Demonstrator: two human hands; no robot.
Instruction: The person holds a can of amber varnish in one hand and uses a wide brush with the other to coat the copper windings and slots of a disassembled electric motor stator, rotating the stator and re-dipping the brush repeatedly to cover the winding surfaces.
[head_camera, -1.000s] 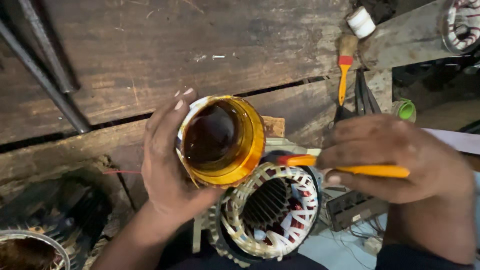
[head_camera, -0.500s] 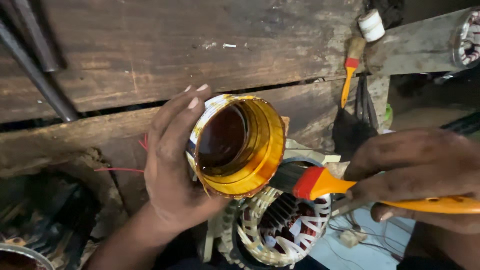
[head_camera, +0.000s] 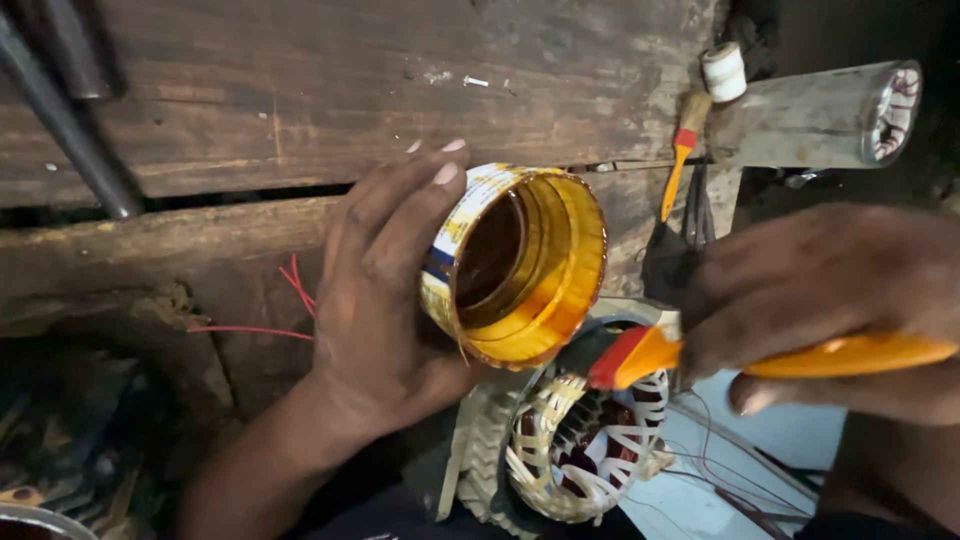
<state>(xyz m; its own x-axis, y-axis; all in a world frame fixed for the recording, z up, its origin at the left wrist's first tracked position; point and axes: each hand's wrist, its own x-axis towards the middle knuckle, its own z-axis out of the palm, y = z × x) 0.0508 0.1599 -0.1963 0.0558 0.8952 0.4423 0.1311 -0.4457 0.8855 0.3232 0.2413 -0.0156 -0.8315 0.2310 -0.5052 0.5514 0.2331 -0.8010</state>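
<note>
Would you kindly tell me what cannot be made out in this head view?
- Brush bristles: hidden behind the tin rim.
- Tin's label: mostly covered by the left hand.
- Right hand: blurred, cut by the frame edge.
- Motor stator: lower part lost in shadow.

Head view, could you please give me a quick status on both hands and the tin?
Left hand gripping tilted yellow tin, dark liquid inside. Right hand holding orange-handled brush over motor stator. Nothing between brush and windings.
</note>
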